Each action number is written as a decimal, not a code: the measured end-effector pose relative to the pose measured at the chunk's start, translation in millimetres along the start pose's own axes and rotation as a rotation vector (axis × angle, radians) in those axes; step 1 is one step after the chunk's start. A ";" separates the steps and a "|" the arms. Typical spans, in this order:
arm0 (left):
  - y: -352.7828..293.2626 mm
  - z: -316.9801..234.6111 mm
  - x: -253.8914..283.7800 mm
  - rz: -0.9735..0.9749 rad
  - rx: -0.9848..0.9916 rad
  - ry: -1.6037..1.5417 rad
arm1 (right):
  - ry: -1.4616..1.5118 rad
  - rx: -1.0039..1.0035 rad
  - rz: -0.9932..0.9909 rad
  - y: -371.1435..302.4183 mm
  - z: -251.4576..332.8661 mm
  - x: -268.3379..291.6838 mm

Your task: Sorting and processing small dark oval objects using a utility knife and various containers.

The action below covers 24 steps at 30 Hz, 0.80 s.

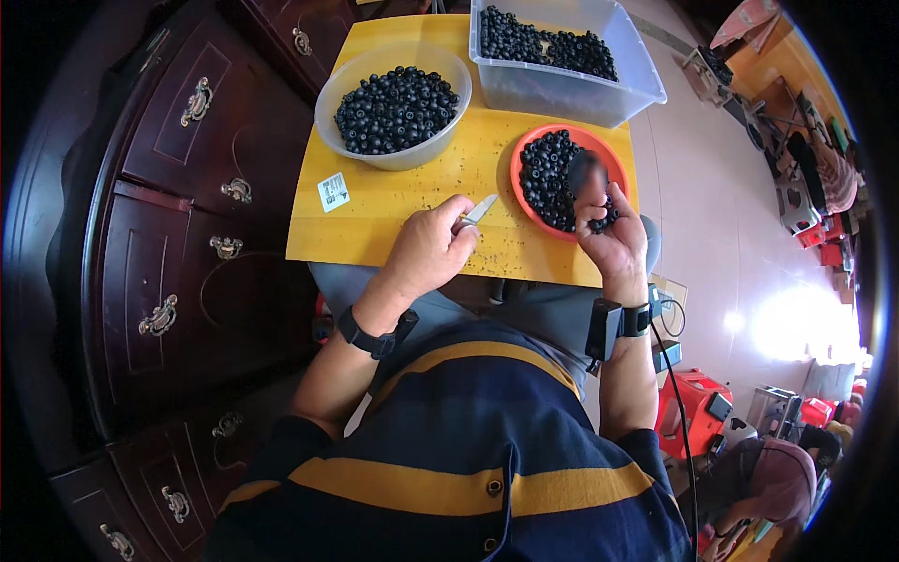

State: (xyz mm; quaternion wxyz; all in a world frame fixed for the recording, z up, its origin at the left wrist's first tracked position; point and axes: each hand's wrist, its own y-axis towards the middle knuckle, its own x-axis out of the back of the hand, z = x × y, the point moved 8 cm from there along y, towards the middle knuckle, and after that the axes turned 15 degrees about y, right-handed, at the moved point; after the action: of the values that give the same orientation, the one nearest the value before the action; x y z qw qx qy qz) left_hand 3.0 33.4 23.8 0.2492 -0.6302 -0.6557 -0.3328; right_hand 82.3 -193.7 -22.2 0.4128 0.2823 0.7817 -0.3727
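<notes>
My left hand (433, 242) is closed around a small knife (481, 209), its short pale blade pointing up and to the right over the yellow board. My right hand (613, 242) is over the near right edge of an orange-red bowl (518, 178), fingers curled with small black round pieces among them. A dark blurred patch hides its fingertips. The bowl holds many more black pieces (548, 169), several showing a ring-shaped opening. To the left stands a round translucent tub (325, 112) heaped with the same kind of pieces.
Behind the bowl, a clear rectangular bin (571, 94) holds more black pieces. A white printed label (333, 191) lies on the yellow tabletop (393, 211), with dark crumbs scattered near the front edge. Dark wooden drawers (187, 234) flank the left. At lower right are a red stool (693, 407) and a person (773, 478).
</notes>
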 end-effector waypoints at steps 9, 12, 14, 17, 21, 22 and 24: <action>-2.6 2.0 2.4 -0.009 0.020 -0.044 | -0.066 0.042 -0.035 -13.0 -25.2 -3.6; -2.6 0.7 -2.5 0.061 0.077 -0.144 | -0.043 -0.084 0.021 -14.6 -43.8 -1.0; -1.4 -7.5 -4.7 0.119 0.095 -0.320 | -0.042 -0.101 0.030 -14.8 -50.7 0.6; 0.9 -32.5 4.9 0.034 -0.065 -0.272 | -0.047 -0.112 0.045 -12.8 -62.6 1.4; 6.1 -62.6 13.5 0.007 -0.077 -0.245 | -0.101 -0.117 0.096 -6.7 -76.4 0.8; 8.9 -66.8 13.7 0.009 -0.079 -0.243 | -0.128 -0.085 0.085 -4.6 -77.9 0.9; 12.7 -75.0 18.4 -0.049 -0.122 -0.180 | -0.157 -0.080 0.094 1.2 -78.5 3.8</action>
State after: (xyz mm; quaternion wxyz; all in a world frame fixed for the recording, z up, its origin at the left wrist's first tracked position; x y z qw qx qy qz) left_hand 7.2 -10.9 88.2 0.1422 -0.6553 -0.6692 -0.3203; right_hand 47.2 -128.4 4.1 0.5006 0.2720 0.7471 -0.3424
